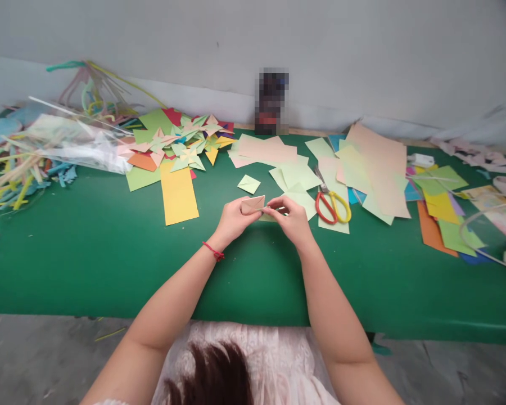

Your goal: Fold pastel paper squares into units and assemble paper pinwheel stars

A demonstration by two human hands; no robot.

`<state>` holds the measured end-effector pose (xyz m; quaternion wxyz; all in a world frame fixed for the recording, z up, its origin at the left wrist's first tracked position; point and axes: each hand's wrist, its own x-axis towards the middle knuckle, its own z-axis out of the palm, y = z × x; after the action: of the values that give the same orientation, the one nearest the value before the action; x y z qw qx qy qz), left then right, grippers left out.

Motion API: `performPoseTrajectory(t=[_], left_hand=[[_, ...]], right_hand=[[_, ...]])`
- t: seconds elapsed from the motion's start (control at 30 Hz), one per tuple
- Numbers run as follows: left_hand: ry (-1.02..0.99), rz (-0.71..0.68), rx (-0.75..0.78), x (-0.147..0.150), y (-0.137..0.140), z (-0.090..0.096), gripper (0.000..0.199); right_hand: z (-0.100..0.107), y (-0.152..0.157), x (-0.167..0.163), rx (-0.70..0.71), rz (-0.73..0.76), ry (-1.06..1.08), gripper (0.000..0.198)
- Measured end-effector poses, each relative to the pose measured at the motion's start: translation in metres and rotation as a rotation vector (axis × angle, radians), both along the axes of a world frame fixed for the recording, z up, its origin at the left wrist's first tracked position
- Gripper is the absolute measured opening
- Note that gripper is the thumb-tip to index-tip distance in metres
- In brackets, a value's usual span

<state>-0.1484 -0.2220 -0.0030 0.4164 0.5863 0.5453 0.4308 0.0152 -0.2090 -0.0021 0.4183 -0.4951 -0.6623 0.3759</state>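
A small folded piece of pink paper is held above the green table. My left hand is closed on its left side, thumb along the lower edge. From the other side, my right hand pinches the paper's right corner between thumb and fingertips. Just beyond my hands lies a small folded light green paper square. Scissors with one red and one yellow handle rest on pale green sheets to the right of my right hand.
Folded paper stars and a yellow sheet lie to the left. Pink sheets and coloured paper are spread to the right. Pipe cleaners heap at the far left. A blurred-out dark upright object leans on the wall.
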Motion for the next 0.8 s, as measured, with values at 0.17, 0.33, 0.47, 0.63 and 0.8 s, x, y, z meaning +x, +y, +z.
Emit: performPoseTrajectory(t=[0.17, 0.33, 0.47, 0.63, 0.8], left_hand=[[-0.019, -0.004, 0.006, -0.0007, -0.0003, 0.0007, 0.024], [-0.085, -0.015, -0.027, -0.0012, 0.0004, 0.0, 0.028], [-0.1, -0.025, -0.032, -0.0015, 0.0, 0.001, 0.029], [-0.094, -0.031, -0.029, -0.0017, -0.0005, 0.0023, 0.026], [-0.092, -0.034, -0.041, -0.0011, -0.001, 0.0021, 0.025]], right_hand=[[-0.0006, 0.0002, 0.001, -0.023, -0.002, -0.011, 0.025], [-0.0001, -0.0007, 0.0009, 0.007, 0.013, -0.011, 0.022], [0.0007, -0.0015, 0.0002, 0.044, 0.026, -0.018, 0.02], [0.0011, -0.0018, 0.0001, 0.081, 0.03, -0.023, 0.018], [0.0015, -0.0015, 0.0009, 0.096, 0.047, -0.007, 0.016]])
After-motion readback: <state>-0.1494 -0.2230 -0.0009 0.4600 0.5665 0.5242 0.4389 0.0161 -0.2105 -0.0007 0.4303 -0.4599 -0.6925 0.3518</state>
